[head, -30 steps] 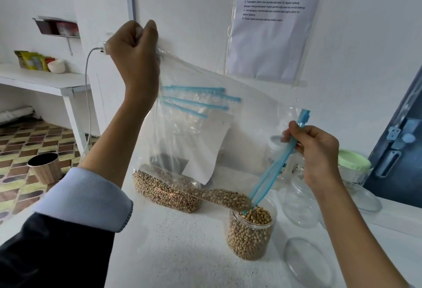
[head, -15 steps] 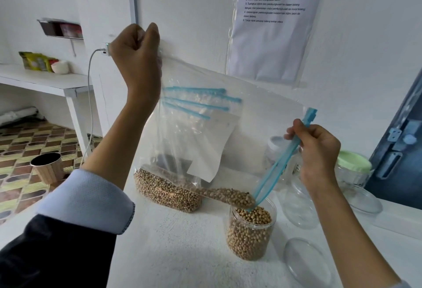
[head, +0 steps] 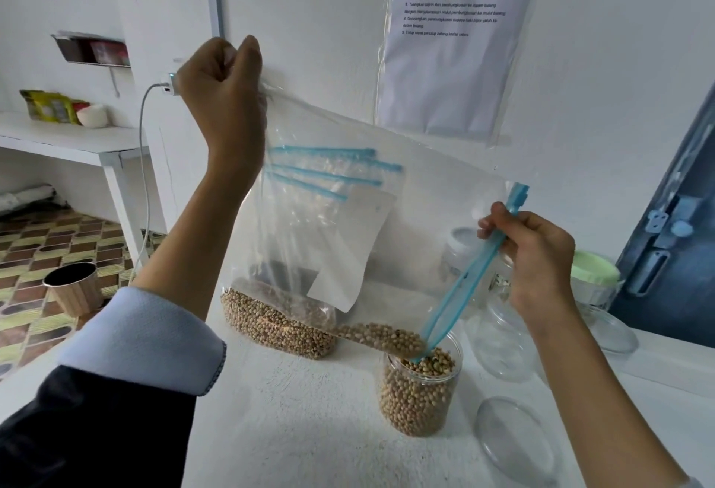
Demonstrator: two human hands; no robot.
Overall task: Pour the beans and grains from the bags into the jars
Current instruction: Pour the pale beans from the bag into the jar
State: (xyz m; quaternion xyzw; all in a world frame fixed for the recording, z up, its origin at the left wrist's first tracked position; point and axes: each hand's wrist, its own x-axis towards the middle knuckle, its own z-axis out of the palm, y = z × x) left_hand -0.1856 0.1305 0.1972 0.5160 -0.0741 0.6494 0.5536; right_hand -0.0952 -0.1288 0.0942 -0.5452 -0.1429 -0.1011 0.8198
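Observation:
A clear zip bag (head: 433, 193) hangs tilted over the counter. My left hand (head: 222, 87) grips its bottom corner high up, and my right hand (head: 536, 251) pinches its blue zip edge (head: 470, 276). Tan soybeans (head: 381, 336) lie along the bag's low edge and run into a clear jar (head: 419, 396), which is nearly full. The zip's lower end dips into the jar mouth. Behind stand more zip bags with grains (head: 271, 323), leaning on the wall.
Empty clear jars (head: 499, 348) stand behind my right hand, one with a pale green lid (head: 594, 269). Two clear lids (head: 518, 439) lie on the white counter (head: 309, 429). A charger cable (head: 145, 178) hangs at the left; a dark door (head: 673, 247) is at the right.
The bag has stayed tilted while more soybeans slid down into the jar. Both hands kept their grips and hardly moved.

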